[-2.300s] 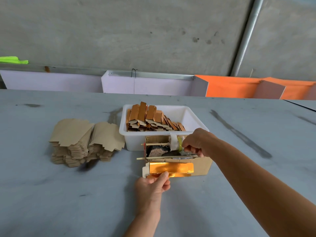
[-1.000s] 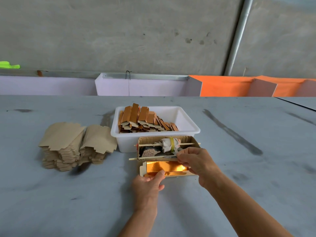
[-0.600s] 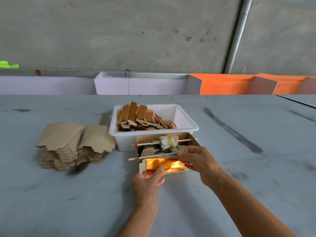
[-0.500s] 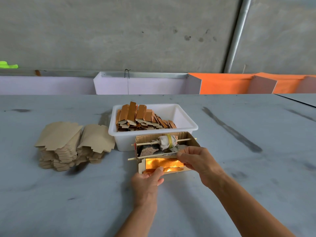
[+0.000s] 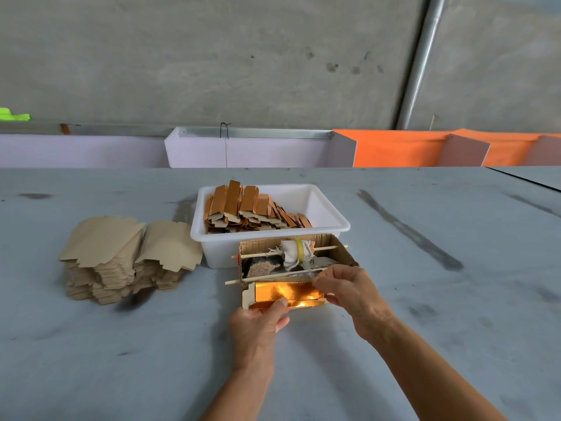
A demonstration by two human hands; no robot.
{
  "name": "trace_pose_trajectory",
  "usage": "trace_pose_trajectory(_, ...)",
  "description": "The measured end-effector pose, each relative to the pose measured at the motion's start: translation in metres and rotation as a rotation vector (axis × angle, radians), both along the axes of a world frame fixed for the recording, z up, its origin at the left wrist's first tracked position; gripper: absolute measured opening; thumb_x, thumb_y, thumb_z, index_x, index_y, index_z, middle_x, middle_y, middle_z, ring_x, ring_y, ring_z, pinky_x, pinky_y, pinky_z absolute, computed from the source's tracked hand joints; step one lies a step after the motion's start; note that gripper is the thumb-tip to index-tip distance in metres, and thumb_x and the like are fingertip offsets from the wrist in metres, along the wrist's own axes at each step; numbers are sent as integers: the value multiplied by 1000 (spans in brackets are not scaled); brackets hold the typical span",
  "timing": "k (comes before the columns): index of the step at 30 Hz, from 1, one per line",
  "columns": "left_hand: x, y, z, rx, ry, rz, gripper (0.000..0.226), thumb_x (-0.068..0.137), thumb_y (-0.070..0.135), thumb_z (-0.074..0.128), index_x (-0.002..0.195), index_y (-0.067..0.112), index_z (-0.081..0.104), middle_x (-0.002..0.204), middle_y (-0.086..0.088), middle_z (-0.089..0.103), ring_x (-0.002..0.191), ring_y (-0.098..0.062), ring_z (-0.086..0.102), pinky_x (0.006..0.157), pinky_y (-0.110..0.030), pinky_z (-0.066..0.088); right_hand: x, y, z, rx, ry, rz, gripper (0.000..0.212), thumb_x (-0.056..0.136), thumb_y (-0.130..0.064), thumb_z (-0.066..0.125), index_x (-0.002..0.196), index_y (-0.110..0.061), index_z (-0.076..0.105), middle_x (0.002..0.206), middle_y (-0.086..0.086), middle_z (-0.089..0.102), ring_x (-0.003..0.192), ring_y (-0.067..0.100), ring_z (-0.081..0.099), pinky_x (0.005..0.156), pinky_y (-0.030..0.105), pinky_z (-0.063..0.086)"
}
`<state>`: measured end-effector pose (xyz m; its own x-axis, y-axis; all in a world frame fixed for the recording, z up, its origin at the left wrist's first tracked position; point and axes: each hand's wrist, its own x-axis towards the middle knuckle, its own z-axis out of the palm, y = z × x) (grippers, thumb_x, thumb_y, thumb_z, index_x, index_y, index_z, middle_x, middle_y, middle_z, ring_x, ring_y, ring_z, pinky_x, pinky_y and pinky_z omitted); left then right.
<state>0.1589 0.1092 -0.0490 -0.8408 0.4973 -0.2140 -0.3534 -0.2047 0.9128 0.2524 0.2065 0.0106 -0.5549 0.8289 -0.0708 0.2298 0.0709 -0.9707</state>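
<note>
Although it glints like metal, the gold card (image 5: pixel 285 294) in the head view is probably thin foil-faced paperboard. That would make it very light, stiff only along its creases, easily dented, and slick on the shiny face. It lies on the table (image 5: pixel 425 314) just in front of the white tub (image 5: pixel 331 208), with a small cardboard box (image 5: pixel 343 253) between it and the tub.

The left hand (image 5: pixel 258 326) pinches the card's near edge, thumb on top of the foil and fingers curled underneath. The right hand (image 5: pixel 349 291) has its fingers curled over the card's right end, with thumb and fingertips closed on the far flap against the box's front wall. How much card they hold is hidden.

The best hold looks to be fingertips at the edges and fold lines, since pressure on the open panel would probably buckle it or mark the foil.

Folded pieces (image 5: pixel 252 208) stand inside the tub, and a stack of flat brown cards (image 5: pixel 121 259) sits to the left of it.
</note>
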Motion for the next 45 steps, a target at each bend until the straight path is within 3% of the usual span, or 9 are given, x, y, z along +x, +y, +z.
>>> trace_pose_trajectory(4,0,1,-1,-2,1,14,11,74,-4,74,77,3,66,63,-2,71,57,-14,70,48,-17,52,-1,-1,-6,19,17,-35,25,85,-8,62,60,-10,61,74,7,60,79,16,54,77,34,48)
trace_pose_trajectory(10,0,1,-1,-1,19,14,11,74,-4,73,74,4,66,63,-3,71,57,-14,69,49,-17,52,-2,-2,-11,54,-10,-45,27,87,-10,60,60,-12,59,65,1,55,68,11,50,60,22,39)
trace_pose_trajectory(27,0,0,-2,-31,20,10,9,74,-2,74,75,2,66,64,-4,71,58,-15,70,49,-17,53,-3,-1,-17,94,-35,-60,30,86,-9,58,56,-12,55,62,1,51,64,11,46,58,24,39)
trace_pose_trajectory(31,-1,0,-2,-33,28,7,9,74,-3,74,72,0,66,58,-2,69,55,-15,69,49,-17,52,-5,0,-24,176,-134,-85,26,85,-9,58,60,-12,60,64,1,55,63,11,49,53,21,39)
trace_pose_trajectory(37,0,0,0,-55,2,-8,10,73,-1,75,72,0,66,60,-5,70,55,-16,69,50,-20,54,7,-6,-22,108,-65,-114,26,86,-13,60,60,-9,60,62,2,53,60,11,45,52,21,37)
trace_pose_trajectory(42,5,-7,6,-4,-93,-18,9,74,-4,73,71,-4,65,61,-11,70,58,-21,70,47,-19,53,22,-31,-16,-113,72,-13,19,83,-13,64,64,-12,63,67,2,58,73,15,54,69,29,43)
trace_pose_trajectory(45,10,-13,8,20,-134,-51,6,77,-5,69,76,-3,64,65,-13,70,59,-21,69,50,-24,56,24,-45,-15,-198,110,70,17,84,-14,64,67,-12,61,63,-2,59,71,12,57,71,29,44)
